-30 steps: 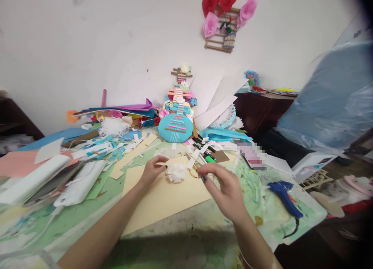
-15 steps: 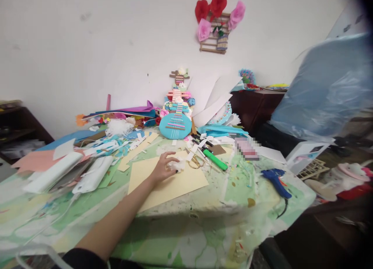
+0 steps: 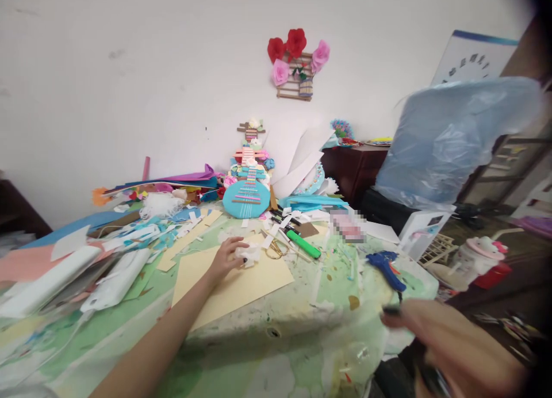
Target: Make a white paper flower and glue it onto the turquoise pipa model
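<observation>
My left hand rests over a cream sheet of card, fingers bent and thumb against a small crumpled piece of white tissue. Just right of the tissue lie gold-handled scissors. At the lower right my right hand is in the air beyond the table's corner, smeared by motion; its grip cannot be made out. The closest tool to it is a blue glue gun lying on the table.
A green marker lies among pens and paper scraps. Behind stands a turquoise lute-shaped craft. White power strips and coloured paper are at left. A blue plastic-wrapped object and a kitten-topped cup stand at right.
My right hand has come into view at the lower right. The view has turned slightly right and up; my left hand stays at the tissue on the cream card.
</observation>
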`<state>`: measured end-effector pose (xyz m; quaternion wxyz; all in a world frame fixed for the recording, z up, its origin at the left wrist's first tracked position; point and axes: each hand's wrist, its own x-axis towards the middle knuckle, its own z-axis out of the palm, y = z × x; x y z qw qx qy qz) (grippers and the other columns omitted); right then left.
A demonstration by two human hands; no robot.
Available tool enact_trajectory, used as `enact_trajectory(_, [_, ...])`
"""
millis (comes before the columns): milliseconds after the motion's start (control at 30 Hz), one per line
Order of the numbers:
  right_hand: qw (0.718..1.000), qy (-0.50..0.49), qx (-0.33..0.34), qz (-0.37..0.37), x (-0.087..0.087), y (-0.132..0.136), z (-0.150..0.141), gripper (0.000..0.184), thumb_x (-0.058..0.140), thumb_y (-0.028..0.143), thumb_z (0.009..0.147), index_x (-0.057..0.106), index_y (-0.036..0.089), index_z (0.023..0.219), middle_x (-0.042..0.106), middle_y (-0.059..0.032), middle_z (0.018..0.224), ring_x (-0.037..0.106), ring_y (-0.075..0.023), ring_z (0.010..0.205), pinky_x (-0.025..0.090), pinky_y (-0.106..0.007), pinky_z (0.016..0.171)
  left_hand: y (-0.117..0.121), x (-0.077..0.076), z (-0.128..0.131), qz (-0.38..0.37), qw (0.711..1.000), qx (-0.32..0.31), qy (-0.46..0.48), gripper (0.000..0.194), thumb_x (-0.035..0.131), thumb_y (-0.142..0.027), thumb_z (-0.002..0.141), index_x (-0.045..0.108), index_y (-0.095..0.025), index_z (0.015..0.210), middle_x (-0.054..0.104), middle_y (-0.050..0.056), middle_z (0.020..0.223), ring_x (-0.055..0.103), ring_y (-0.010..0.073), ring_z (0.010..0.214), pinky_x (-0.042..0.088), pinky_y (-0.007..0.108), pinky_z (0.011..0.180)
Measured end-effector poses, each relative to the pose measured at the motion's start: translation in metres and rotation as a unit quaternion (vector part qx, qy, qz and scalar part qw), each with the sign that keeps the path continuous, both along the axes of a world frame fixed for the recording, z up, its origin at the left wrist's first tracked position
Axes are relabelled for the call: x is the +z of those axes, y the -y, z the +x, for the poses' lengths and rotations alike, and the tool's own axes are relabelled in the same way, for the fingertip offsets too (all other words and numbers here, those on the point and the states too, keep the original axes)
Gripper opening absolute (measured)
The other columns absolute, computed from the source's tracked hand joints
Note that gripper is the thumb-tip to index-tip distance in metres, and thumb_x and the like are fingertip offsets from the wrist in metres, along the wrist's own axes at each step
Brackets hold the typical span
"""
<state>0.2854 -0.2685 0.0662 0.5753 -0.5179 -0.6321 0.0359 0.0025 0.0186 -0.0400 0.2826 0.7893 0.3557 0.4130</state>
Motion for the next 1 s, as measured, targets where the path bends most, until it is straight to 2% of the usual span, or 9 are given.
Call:
enact_trajectory(33, [0.999, 0.001, -0.035, 0.018, 0.000, -0.012, 0.003, 0.027, 0.058, 0.039, 0.079, 0.063, 0.031, 0.105, 0.066, -0.0063, 0.096, 0.060, -0.0275, 0.096, 0.049, -0.043, 0.080, 0.000, 0.000, 0.000, -0.006, 1.000, -0.002, 0.008, 0.033, 0.062, -0.039, 0.070, 0.068, -0.022, 0.097, 0.053, 0.011, 0.121, 0.047, 0.0295, 0.117, 0.036, 0.044, 0.098])
enact_trajectory(100, [0.973, 0.029, -0.219, 0.072, -0.007, -0.040, 0.016, 0.022, 0.054, 0.030, 0.081, 0.063, 0.024, 0.100, 0.066, -0.0084, 0.098, 0.060, -0.0266, 0.094, 0.044, -0.044, 0.087, -0.001, 0.000, 0.001, -0.018, 1.000, -0.007, 0.021, 0.032, 0.062, -0.039, 0.070, 0.068, -0.022, 0.096, 0.054, 0.011, 0.120, 0.048, 0.0296, 0.116, 0.037, 0.044, 0.097])
enact_trajectory(133, [0.960, 0.064, -0.270, 0.048, -0.015, -0.055, 0.027, 0.022, 0.052, 0.030, 0.080, 0.063, 0.021, 0.097, 0.066, -0.0096, 0.097, 0.060, -0.0268, 0.092, 0.044, -0.044, 0.086, -0.001, 0.000, 0.001, -0.024, 0.999, -0.011, 0.027, 0.032, 0.062, -0.039, 0.070, 0.068, -0.022, 0.096, 0.054, 0.011, 0.120, 0.048, 0.0295, 0.115, 0.038, 0.043, 0.097])
enact_trajectory(300, [0.842, 0.141, -0.464, -0.237, -0.074, -0.105, 0.099, 0.041, 0.044, 0.030, 0.078, 0.059, 0.010, 0.111, 0.059, -0.0186, 0.116, 0.050, -0.0331, 0.109, 0.036, -0.046, 0.091, 0.001, 0.001, 0.001, -0.053, 0.997, -0.022, 0.052, 0.030, 0.063, -0.034, 0.068, 0.069, -0.022, 0.094, 0.054, 0.010, 0.121, 0.049, 0.0294, 0.113, 0.040, 0.041, 0.092])
enact_trajectory(433, [0.821, 0.156, -0.468, -0.287, -0.098, -0.117, 0.122, 0.049, 0.045, 0.032, 0.079, 0.056, 0.004, 0.116, 0.057, -0.0241, 0.116, 0.051, -0.0383, 0.106, 0.037, -0.049, 0.087, 0.002, 0.003, 0.001, -0.066, 0.995, -0.019, 0.077, 0.029, 0.063, -0.032, 0.067, 0.069, -0.021, 0.093, 0.055, 0.010, 0.119, 0.050, 0.0287, 0.113, 0.044, 0.037, 0.086])
enact_trajectory(700, [0.818, 0.150, -0.465, -0.304, -0.103, -0.128, 0.133, 0.040, 0.049, 0.031, 0.074, 0.063, 0.001, 0.097, 0.061, -0.0291, 0.093, 0.058, -0.0419, 0.093, 0.040, -0.050, 0.078, -0.005, -0.001, 0.001, -0.085, 0.989, -0.015, 0.118, 0.029, 0.065, -0.028, 0.062, 0.069, -0.019, 0.090, 0.059, 0.011, 0.111, 0.056, 0.0268, 0.106, 0.048, 0.032, 0.076])
enact_trajectory(900, [0.858, 0.084, -0.443, -0.245, -0.087, -0.114, 0.132, 0.043, 0.047, 0.043, 0.074, 0.063, 0.009, 0.096, 0.061, -0.0186, 0.080, 0.059, -0.0348, 0.079, 0.044, -0.045, 0.066, -0.009, -0.004, 0.002, -0.104, 0.984, 0.012, 0.141, 0.027, 0.063, -0.031, 0.065, 0.069, -0.017, 0.088, 0.065, 0.010, 0.102, 0.060, 0.0241, 0.096, 0.050, 0.032, 0.074])
enact_trajectory(967, [0.890, 0.037, -0.409, -0.200, -0.074, -0.107, 0.114, 0.046, 0.046, 0.046, 0.077, 0.058, 0.012, 0.105, 0.059, -0.0099, 0.072, 0.059, -0.0266, 0.069, 0.045, -0.038, 0.060, -0.010, -0.004, 0.003, -0.111, 0.983, 0.025, 0.145, 0.026, 0.062, -0.031, 0.065, 0.070, -0.017, 0.085, 0.067, 0.009, 0.096, 0.062, 0.0230, 0.090, 0.051, 0.031, 0.071])
enact_trajectory(1000, [0.929, -0.079, -0.336, -0.131, -0.067, -0.105, 0.102, 0.045, 0.051, 0.046, 0.075, 0.057, 0.013, 0.106, 0.056, -0.0049, 0.066, 0.056, -0.0221, 0.061, 0.043, -0.034, 0.056, -0.010, -0.004, 0.003, -0.113, 0.982, 0.031, 0.146, 0.025, 0.061, -0.031, 0.065, 0.070, -0.017, 0.084, 0.068, 0.008, 0.093, 0.063, 0.0227, 0.087, 0.051, 0.031, 0.070])
